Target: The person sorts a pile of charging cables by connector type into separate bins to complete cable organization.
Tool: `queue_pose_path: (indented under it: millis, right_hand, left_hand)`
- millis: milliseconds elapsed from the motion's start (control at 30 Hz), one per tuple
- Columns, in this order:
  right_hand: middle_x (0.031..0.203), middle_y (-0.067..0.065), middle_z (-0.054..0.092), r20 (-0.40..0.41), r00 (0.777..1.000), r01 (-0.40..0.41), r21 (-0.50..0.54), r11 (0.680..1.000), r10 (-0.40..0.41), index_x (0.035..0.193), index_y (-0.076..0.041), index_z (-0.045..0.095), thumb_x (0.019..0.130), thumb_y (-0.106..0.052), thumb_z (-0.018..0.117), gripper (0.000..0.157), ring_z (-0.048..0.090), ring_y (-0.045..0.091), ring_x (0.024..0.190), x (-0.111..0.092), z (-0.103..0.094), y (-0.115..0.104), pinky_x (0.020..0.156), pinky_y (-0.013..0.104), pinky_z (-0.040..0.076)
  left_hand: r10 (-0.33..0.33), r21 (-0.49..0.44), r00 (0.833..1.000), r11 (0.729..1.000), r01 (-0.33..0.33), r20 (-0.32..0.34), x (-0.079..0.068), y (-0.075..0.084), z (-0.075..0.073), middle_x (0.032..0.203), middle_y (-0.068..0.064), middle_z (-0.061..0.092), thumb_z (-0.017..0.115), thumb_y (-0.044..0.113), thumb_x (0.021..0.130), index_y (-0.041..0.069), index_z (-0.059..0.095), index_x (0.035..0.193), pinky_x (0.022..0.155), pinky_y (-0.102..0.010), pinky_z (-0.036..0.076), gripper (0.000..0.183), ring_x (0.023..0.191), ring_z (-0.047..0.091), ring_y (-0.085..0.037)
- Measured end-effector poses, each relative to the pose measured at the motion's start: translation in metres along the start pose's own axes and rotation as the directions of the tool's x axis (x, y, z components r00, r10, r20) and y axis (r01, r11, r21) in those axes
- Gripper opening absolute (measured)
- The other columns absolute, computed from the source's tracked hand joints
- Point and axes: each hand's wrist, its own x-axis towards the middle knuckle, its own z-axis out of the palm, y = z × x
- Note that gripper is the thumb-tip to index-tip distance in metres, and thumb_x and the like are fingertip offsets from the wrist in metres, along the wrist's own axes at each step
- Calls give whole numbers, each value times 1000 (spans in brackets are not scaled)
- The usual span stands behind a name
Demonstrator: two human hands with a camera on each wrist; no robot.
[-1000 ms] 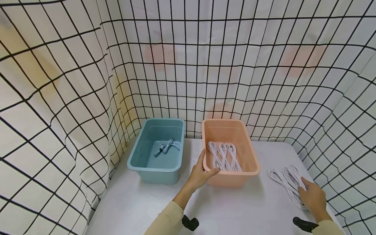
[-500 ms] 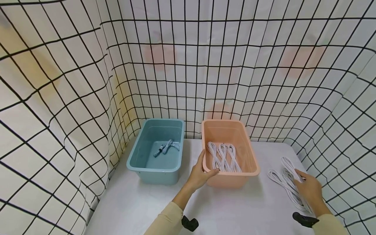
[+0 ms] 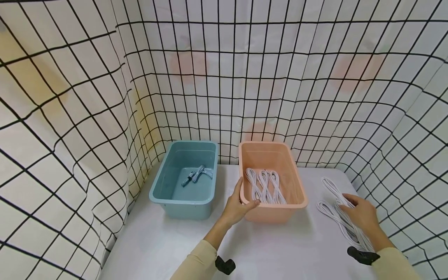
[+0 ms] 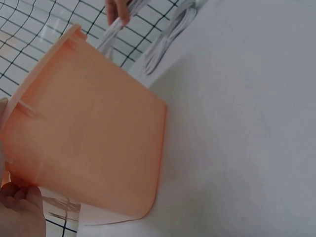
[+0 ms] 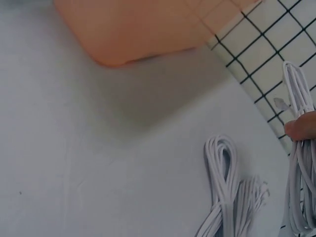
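My left hand grips the near left corner of the orange plastic bin, with the thumb over its front rim. Inside that bin lie 3 bundles of white cable, side by side. At the right, my right hand pinches a looped bundle of white cable between thumb and fingers. In the right wrist view this bundle hangs upright, apart from the other white cable bundles lying on the table. My palm and part of the held bundle are hidden.
A blue plastic bin stands left of the orange one, with small light-blue cables inside. The white table is bounded at the back and sides by black netting over white sheeting.
My right hand has lifted the white cable bundle and moved it leftward and away from me. My left hand stays on the orange bin's corner.
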Motion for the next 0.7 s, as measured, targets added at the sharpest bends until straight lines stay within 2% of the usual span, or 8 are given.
queue_pose_path:
  millis: [267, 500, 700]
  right_hand:
    - [135, 40, 54, 68, 997, 30, 25, 999, -32, 140, 10, 55, 97, -20, 73, 54, 48, 60, 121, 10, -14, -35, 91, 69, 44]
    - [133, 37, 57, 46, 995, 85, 44, 995, -87, 138, 10, 58, 96, -16, 75, 52, 52, 57, 120, 20, -18, -59, 91, 66, 47]
    - [130, 36, 60, 32, 994, 106, 17, 994, -106, 137, 10, 59, 95, -16, 75, 52, 54, 57, 118, 27, -17, -74, 89, 66, 48]
  left_hand:
    - [-12, -15, 1000, 1000, 12, -6, 0, 1, -1, 160, -7, 41, 84, 31, 90, 30, 14, 167, 97, -40, 54, 105, 125, 58, -25]
    - [-6, -21, 1000, 1000, 6, -12, 1, 1, -1, 160, -8, 40, 85, 33, 89, 28, 14, 168, 97, -43, 54, 106, 126, 58, -27]
    - [-10, -13, 1000, 1000, 10, -4, 0, 2, -1, 160, -7, 41, 85, 35, 89, 28, 14, 168, 97, -41, 54, 107, 127, 57, -26]
